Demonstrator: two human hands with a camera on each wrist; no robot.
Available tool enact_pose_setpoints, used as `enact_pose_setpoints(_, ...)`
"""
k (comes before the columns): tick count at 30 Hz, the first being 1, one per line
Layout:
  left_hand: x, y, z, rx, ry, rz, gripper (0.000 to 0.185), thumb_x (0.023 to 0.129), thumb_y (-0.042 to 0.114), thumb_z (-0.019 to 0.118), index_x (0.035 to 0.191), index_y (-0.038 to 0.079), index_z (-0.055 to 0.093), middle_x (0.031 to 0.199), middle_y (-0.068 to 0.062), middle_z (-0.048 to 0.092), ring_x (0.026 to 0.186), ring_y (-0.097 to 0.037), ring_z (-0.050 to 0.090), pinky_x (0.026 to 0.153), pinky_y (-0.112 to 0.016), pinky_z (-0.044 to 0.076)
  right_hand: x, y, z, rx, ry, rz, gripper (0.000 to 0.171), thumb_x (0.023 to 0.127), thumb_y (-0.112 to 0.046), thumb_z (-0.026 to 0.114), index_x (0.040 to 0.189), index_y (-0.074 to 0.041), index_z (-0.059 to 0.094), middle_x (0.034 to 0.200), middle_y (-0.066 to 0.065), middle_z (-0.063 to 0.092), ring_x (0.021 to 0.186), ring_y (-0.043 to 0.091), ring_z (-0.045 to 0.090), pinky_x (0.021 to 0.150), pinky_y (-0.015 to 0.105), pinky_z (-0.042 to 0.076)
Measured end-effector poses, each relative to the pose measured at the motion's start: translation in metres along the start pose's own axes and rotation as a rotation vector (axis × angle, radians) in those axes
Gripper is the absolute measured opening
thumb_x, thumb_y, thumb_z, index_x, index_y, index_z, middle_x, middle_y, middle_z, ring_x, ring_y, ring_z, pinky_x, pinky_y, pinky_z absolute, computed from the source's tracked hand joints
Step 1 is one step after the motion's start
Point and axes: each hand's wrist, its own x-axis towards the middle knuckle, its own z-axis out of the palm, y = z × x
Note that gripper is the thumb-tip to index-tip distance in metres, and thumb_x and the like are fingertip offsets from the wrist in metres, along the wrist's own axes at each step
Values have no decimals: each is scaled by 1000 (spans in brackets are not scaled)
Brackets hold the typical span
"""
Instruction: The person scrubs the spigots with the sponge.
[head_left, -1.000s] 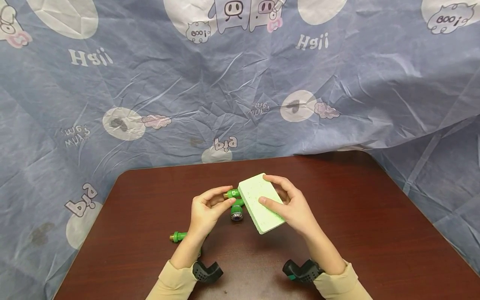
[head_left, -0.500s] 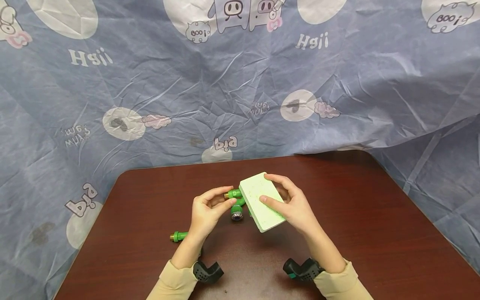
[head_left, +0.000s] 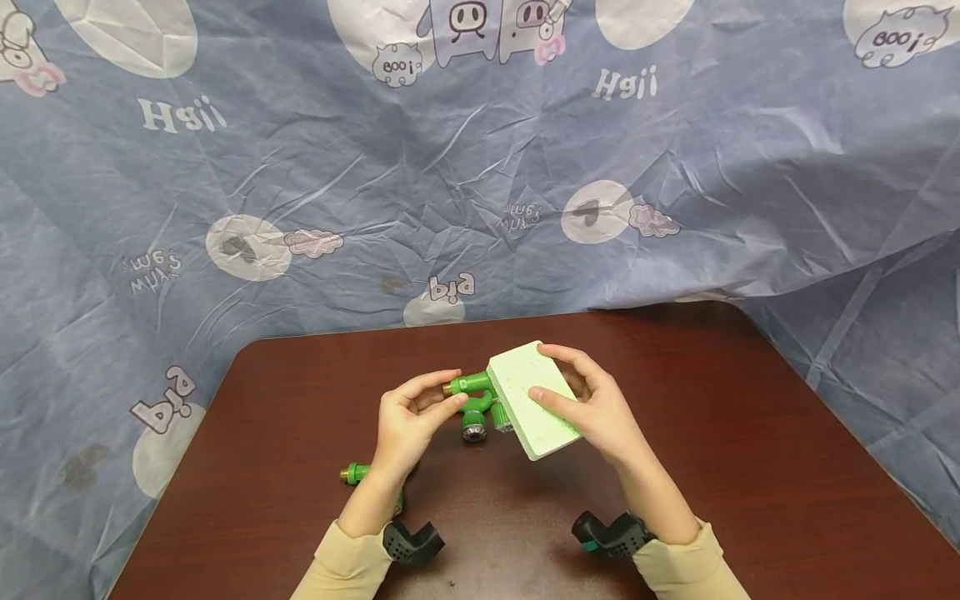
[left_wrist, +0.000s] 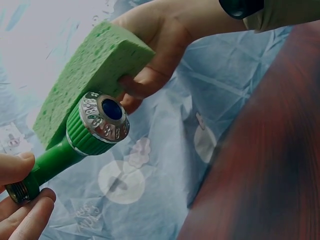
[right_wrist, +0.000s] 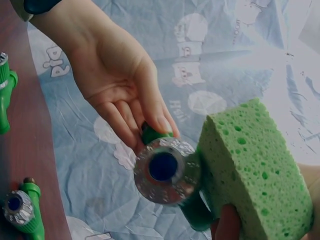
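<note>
Between the fingertips and thumb of my left hand (head_left: 408,423) is the brass-threaded end of a green hose nozzle (head_left: 471,383), lifted over the table. Its ribbed collar and silver spray face with a dark blue centre show in the left wrist view, on the nozzle head (left_wrist: 97,122). My right hand (head_left: 603,412) grips a pale green sponge (head_left: 528,412), thumb on its broad face and fingers behind. The sponge's porous side (right_wrist: 250,165) lies along the nozzle, covering part of it in the head view.
On the dark red table (head_left: 712,467), a second green nozzle (head_left: 473,421) sits behind the held one. Another green nozzle (head_left: 355,473) lies partly hidden by my left forearm. A blue printed cloth (head_left: 360,208) hangs along the table's back edge.
The sponge and my right hand have shifted slightly right and up, uncovering more of the held nozzle. My left hand has moved a little left, still pinching the threaded end.
</note>
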Motion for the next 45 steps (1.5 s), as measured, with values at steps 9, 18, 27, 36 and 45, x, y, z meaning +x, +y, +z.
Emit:
enact_pose_setpoints(9,-2,-2,8,19,-14,5,32,76,-10,72,106,-13,64,103,-29,63,85,-14,68,71,-28,56,-1,4,10,-44,-50,-40,52,82,-3,71,130,-8,51,107,20,58,77,19,65,52,35,56)
enact_pose_setpoints(18,-1,0,3,-1,20,-8,32,74,-10,73,105,-12,65,102,-30,63,79,-17,68,64,-34,58,1,4,1,-14,-29,-25,52,83,-2,70,131,-7,50,105,18,59,73,18,65,53,35,56)
enact_pose_setpoints(27,-2,-3,9,6,1,9,31,74,-12,72,105,-13,64,103,-31,62,84,-14,68,71,-28,56,0,6,6,-32,-53,-50,53,82,-2,71,131,-8,51,109,20,58,77,18,65,53,36,56)
enact_pose_setpoints(36,0,-1,2,1,19,25,31,75,-9,73,105,-13,64,99,-27,65,80,-17,68,65,-34,57,-1,4,5,-20,-66,-39,52,83,-2,70,131,-6,50,103,18,61,73,19,65,52,36,56)
enact_pose_setpoints(45,-1,2,2,-15,11,12,31,76,-12,71,106,-13,64,98,-27,65,79,-17,69,65,-34,57,1,0,-9,12,-7,-19,52,84,-3,69,132,-7,49,104,14,60,71,18,66,53,35,56)
